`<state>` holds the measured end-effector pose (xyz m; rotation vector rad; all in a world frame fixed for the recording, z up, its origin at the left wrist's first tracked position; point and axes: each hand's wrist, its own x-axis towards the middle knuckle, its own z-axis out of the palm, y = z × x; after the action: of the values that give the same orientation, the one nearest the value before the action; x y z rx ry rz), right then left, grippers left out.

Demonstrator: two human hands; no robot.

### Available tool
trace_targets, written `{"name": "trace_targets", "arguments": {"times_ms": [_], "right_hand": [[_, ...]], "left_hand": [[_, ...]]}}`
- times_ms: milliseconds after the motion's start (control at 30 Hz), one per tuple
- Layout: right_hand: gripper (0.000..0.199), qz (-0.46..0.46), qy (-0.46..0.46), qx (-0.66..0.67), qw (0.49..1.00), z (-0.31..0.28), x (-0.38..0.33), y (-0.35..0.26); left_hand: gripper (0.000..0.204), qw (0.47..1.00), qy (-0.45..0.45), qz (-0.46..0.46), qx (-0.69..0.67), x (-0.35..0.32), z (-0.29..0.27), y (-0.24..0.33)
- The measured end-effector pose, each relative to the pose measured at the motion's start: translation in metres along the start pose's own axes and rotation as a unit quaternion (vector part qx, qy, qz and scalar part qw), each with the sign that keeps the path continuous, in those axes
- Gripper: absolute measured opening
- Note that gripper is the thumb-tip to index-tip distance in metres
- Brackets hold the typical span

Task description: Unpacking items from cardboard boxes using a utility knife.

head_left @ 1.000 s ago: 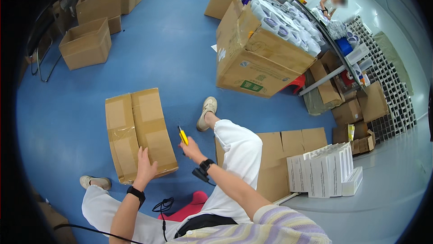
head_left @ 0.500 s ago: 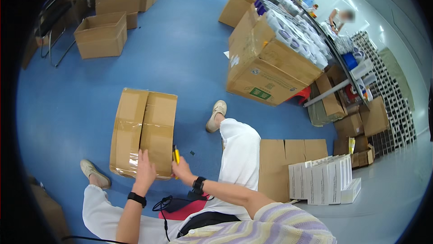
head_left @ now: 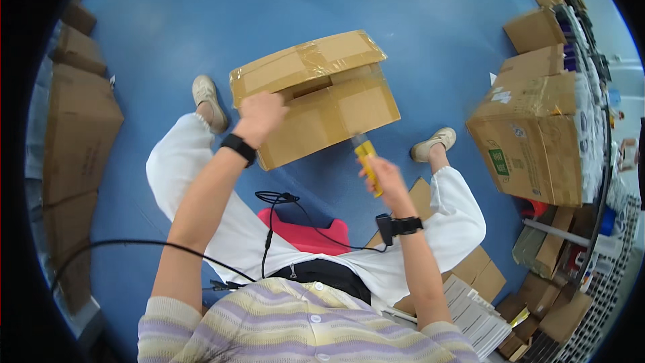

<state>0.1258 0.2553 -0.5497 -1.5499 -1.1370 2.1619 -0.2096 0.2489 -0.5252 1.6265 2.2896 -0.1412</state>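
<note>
A brown cardboard box (head_left: 336, 104) with taped seams stands tilted on the blue floor in front of me, between my feet. My left hand (head_left: 259, 116) grips its near left edge, fingers over the flap. My right hand (head_left: 381, 173) holds a yellow utility knife (head_left: 366, 158), its tip touching the lower right edge of the box. Both wrists carry black bands. I sit on a red stool (head_left: 306, 235), in white trousers.
A big taped carton (head_left: 531, 134) stands at the right beside more boxes and a loaded shelf (head_left: 591, 61). Stacked cartons (head_left: 74, 134) line the left. Flattened cardboard (head_left: 484, 272) and white folded inserts (head_left: 480, 316) lie at my lower right.
The view swung down and left. The box went from lying flat at my left to raised and turned in front of me. My knife hand came in to its right edge.
</note>
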Motion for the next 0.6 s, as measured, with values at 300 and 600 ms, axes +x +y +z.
{"name": "trace_targets", "arguments": {"times_ms": [300,600], "right_hand": [[0.035,-0.169,0.142,-0.201,0.954,-0.053,0.074,-0.108],[0.033,-0.231,0.095,-0.303,0.919,-0.088,0.139,-0.15]], "left_hand": [[0.054,0.994,0.054,0.096,-0.025,0.028,0.06,0.07],[0.029,0.989,0.052,0.125,-0.065,0.029,0.008,0.079]]}}
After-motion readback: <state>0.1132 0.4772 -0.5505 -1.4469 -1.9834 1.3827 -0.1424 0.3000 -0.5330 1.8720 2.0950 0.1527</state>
